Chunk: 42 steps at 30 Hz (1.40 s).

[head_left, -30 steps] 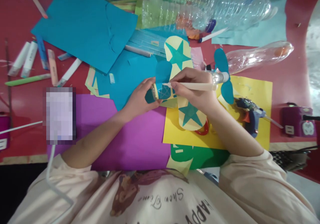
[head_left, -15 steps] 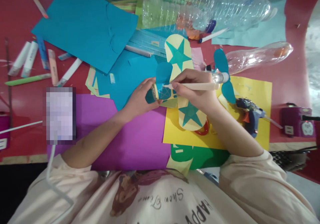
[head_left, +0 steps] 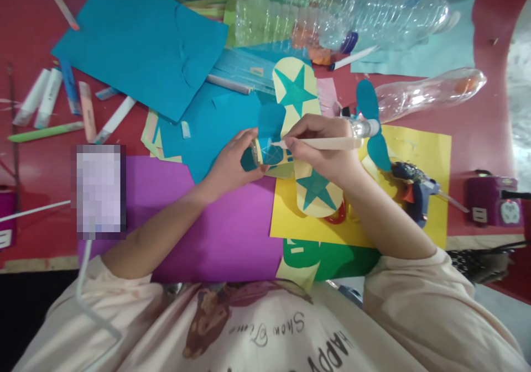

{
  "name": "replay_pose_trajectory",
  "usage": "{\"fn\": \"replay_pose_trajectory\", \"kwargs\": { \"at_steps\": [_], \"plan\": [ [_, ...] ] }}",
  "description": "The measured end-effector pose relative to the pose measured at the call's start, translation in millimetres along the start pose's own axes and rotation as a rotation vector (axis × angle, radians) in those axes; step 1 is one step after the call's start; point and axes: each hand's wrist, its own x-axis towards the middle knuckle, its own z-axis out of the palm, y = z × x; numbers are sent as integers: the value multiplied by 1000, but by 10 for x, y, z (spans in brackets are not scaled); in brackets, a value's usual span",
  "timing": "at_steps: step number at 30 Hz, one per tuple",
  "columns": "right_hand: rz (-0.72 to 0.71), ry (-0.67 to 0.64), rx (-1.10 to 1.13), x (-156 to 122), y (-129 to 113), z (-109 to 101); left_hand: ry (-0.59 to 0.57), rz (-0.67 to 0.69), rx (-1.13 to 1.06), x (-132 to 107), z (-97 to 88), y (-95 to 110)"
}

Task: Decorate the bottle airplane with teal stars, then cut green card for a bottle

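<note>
Red tabletop, crowded with craft paper: a large blue sheet toward the far left, a purple sheet in front of the person, a yellow sheet to the right. Clear plastic bottles lie in a heap along the far side; another bottle lies on its side nearer, at the right. Loose markers scattered far left; beside them a green pen. At centre, a bottle model lying lengthwise from left to right, partly wrapped in paper, over the blue and yellow papers; cream wings with teal stars stick out both ways, and a blue propeller sits at its capped right end. Left hand: thumb and fingers curved in a wide C, gripping the model's left end from either side. Right hand: fingers closed round a pale pen, its tip pointing left at a blue patch on the model that bears thin pale lines; from where I stand, cannot tell whether tip touches paper. Blue glue gun rests on the yellow sheet, beyond the right forearm; purple box near the table's right edge
</note>
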Motion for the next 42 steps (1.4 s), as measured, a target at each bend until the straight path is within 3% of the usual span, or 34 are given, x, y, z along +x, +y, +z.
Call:
{"fn": "replay_pose_trajectory", "kwargs": {
  "at_steps": [12, 23, 31, 36, 42],
  "plan": [
    [-7, -53, 34, 3, 12, 9, -7, -27, 5, 14, -2, 9],
    [-21, -22, 8, 6, 23, 8, -9, -12, -8, 10, 4, 5],
    [-86, 85, 13, -89, 4, 65, -4, -46, -31, 6, 18, 8],
    [-56, 39, 24, -90, 31, 74, 22, -7, -27, 0, 20, 15],
    [-61, 31, 38, -76, 55, 89, 11, -56, -42, 7, 17, 22]
  ]
}}
